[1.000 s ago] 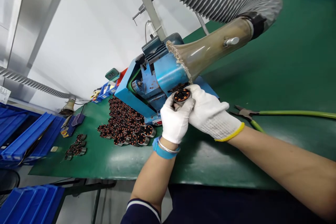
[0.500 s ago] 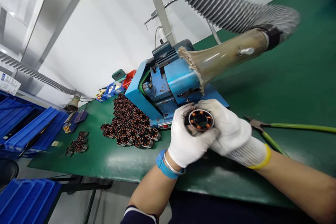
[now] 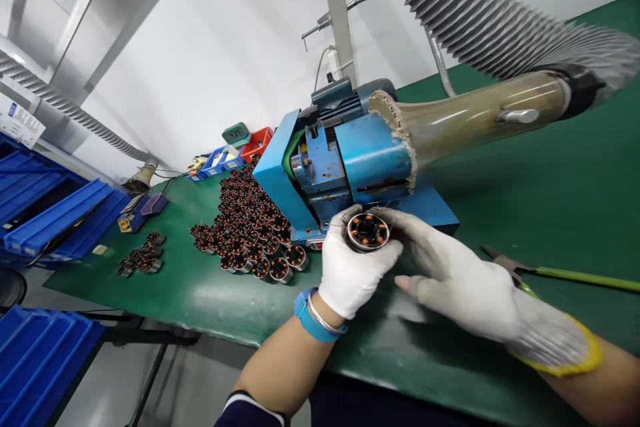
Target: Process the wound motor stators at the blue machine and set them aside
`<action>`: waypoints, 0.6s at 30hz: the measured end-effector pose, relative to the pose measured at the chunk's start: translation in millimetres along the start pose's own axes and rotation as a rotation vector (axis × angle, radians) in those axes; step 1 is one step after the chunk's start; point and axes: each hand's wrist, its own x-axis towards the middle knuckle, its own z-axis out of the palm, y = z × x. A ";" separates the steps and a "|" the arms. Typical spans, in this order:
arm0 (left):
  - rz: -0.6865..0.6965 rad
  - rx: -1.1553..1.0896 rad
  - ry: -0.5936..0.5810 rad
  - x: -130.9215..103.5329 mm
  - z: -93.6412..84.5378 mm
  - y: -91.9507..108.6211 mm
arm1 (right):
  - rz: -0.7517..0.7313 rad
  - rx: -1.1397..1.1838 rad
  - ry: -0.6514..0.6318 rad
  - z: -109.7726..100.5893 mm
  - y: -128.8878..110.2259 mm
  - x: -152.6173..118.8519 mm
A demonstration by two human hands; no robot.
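Note:
My left hand (image 3: 350,273), in a white glove, is wrapped round a motor stator (image 3: 369,231), a metal ring with copper windings inside. Its round opening faces up toward me. Just to the right, my right hand (image 3: 450,273), gloved too with a bare thumb tip, is spread apart from the stator and slightly blurred; its fingertips come close to the ring's right edge. Directly behind both hands stands a blue belt-driven machine (image 3: 345,167). A large group of similar stators (image 3: 260,233) lies left of the machine.
Green-handled pliers (image 3: 515,267) lie at right on the green table (image 3: 210,307). A ribbed grey hose (image 3: 480,20) joins the machine's duct. A smaller stator cluster (image 3: 143,257) is at left, with blue bins (image 3: 60,220) beyond the table edge.
My right hand has let go of the stator and drawn away to the right, its fingers opening. My left hand keeps hold of the stator. The camera view has shifted slightly.

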 end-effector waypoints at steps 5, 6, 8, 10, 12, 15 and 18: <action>0.068 -0.029 -0.094 -3.6 -0.5 -15.6 | 0.146 0.396 0.151 16.5 4.9 1.8; 0.080 -0.016 -0.117 -4.1 -0.5 -17.8 | 0.160 0.394 0.187 18.7 4.4 2.3; 0.095 0.028 -0.126 -4.1 0.1 -20.4 | 0.198 0.386 0.241 19.9 2.4 3.2; 0.105 0.069 -0.108 -2.9 1.4 -20.6 | 0.261 0.406 0.280 18.5 0.1 4.0; 0.107 0.096 -0.076 -1.1 3.0 -18.8 | 0.316 0.443 0.301 16.8 -1.7 5.0; 0.112 0.177 -0.017 3.2 5.5 -13.7 | 0.330 0.445 0.290 15.3 -3.8 8.6; 0.128 0.256 0.008 10.5 8.4 -9.7 | 0.333 0.406 0.262 12.5 -6.9 17.2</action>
